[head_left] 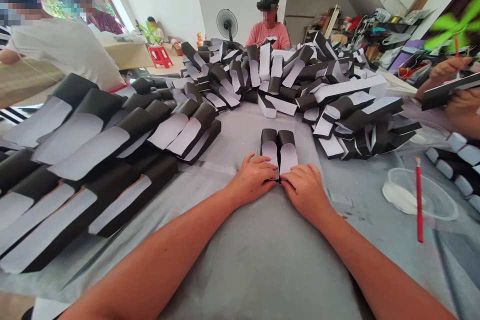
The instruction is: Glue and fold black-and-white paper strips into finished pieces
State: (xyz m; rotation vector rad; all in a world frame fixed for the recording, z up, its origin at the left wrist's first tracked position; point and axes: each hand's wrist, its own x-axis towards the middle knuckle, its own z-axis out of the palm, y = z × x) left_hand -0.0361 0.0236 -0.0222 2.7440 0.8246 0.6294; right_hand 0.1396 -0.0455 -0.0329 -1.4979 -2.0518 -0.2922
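Note:
Two folded black-and-white card pieces point(278, 146) lie side by side in the middle of the grey table cover point(262, 250). My left hand point(252, 178) presses down on the near end of the left piece, fingers curled flat over it. Beside it, my right hand point(304, 187) presses the near end of the right piece the same way. The fingertips of both hands meet at the gap between the two pieces.
Rows of folded black-and-white cards point(90, 160) fill the left side; a big heap point(300, 80) lies behind. A clear glue dish point(423, 195) with a red brush point(419, 200) sits right. Another person's hand point(450, 85) holds a card at far right. Other people sit opposite and left.

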